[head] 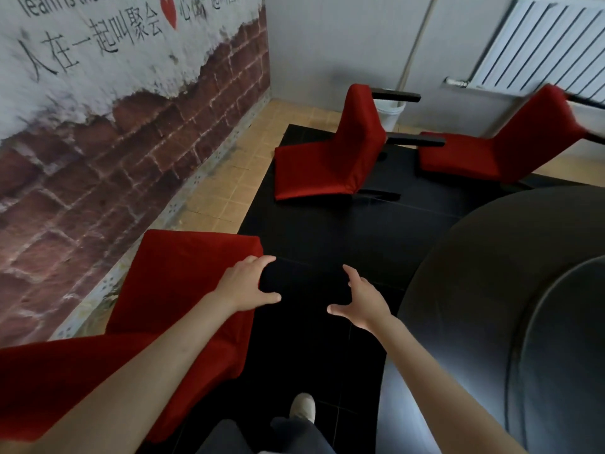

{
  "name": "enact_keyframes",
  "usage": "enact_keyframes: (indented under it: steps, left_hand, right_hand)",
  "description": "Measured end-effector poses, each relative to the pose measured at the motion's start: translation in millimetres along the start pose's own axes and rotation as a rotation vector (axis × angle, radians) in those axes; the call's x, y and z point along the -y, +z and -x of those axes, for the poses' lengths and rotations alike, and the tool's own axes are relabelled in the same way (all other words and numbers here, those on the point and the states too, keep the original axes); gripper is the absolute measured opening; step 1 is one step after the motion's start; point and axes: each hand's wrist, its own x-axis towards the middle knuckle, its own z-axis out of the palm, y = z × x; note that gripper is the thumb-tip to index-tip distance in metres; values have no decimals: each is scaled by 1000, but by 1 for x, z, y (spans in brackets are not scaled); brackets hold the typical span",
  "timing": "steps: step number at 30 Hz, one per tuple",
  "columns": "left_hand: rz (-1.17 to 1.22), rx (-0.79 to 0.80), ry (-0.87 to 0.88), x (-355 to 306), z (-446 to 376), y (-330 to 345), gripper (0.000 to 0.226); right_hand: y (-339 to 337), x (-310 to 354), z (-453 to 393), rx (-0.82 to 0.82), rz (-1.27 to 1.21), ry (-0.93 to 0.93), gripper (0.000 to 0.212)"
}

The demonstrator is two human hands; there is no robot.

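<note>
Red cloth-covered chair [183, 290], matt.

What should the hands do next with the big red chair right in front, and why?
Probably curl the left hand onto the top corner of the near red chair. Both hands are open and hold nothing. The left one is right at that corner, while the right hand hovers over the black floor, away from the chair.

1 red-covered chair [183, 290] lies tipped over (its 2 padded panels meet in a shallow V), smooth plain fabric, partly on the black floor tiles [311, 231], near the brick-pattern wall [98, 175].
</note>
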Motion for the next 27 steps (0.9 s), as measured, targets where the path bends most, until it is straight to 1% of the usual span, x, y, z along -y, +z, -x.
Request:
enact_keyframes:
  steps: [4,8,12,16,22,27]
  left_hand:
    - [-4,-19,-20,-22,-34,0,76]
    - [41,-98,15,-43,-67,-7,68]
    - [63,-91,55,-61,-105,-14,62]
    - [98,-114,48,-70,-148,-23,59]
    - [150,-144,52,-58,-223,-47,58]
    - [182,-149,49,-36,-311,-93,59]
  right_hand:
    - [-24,-27,-13,-36,-99,18,103]
    - [-40,-48,-25,-60,-184,42,102]
    - [-50,-60,-42,-85,-251,80,99]
    - [-58,-66,-65,-71,-268,106,96]
    - [-97,-50,-136,-102,-278,127,94]
    - [-140,-14,-219,-137,-290,141,95]
